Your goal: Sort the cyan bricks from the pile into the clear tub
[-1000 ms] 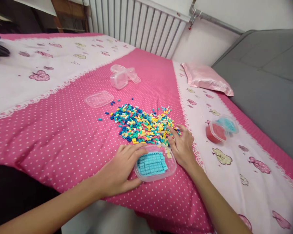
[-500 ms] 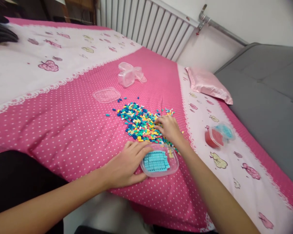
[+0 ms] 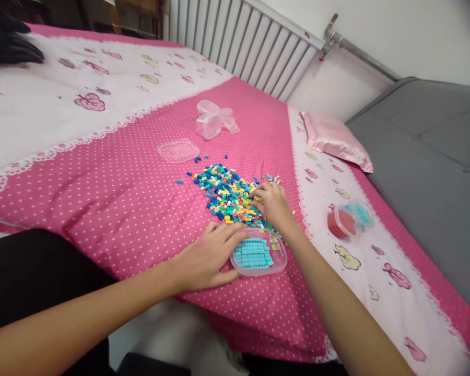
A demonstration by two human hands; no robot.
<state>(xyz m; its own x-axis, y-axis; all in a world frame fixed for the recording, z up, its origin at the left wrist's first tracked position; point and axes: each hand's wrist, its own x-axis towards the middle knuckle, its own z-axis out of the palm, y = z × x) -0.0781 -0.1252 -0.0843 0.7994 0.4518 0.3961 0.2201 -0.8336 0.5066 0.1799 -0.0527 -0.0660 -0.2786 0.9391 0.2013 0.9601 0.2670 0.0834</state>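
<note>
My left hand (image 3: 215, 254) grips the left side of a clear plastic container (image 3: 280, 266), fingers along its far edge and thumb at the near side. Inside lie packed rows of light blue toy bricks (image 3: 254, 254), with a few pale yellow bricks (image 3: 274, 243) at the right end. Just beyond the container spreads a pile of small mixed-colour toy bricks (image 3: 227, 190). My right hand (image 3: 273, 204) is at the pile's right side, its fingers curled and thumb drawn in; whatever sits between the fingertips is too small to make out.
A clear lid (image 3: 178, 150) lies left of the pile, with clear containers (image 3: 211, 122) behind it. To the right are a container of red pieces (image 3: 342, 223) and one of light blue pieces (image 3: 358, 213). A pink pillow (image 3: 335, 138) and black-gloved hand (image 3: 13, 47) are farther off.
The view has shifted slightly, so the scene sits a little to the right. My right hand stays at the pile with its fingers slightly shifted; my left hand keeps its place on the container.
</note>
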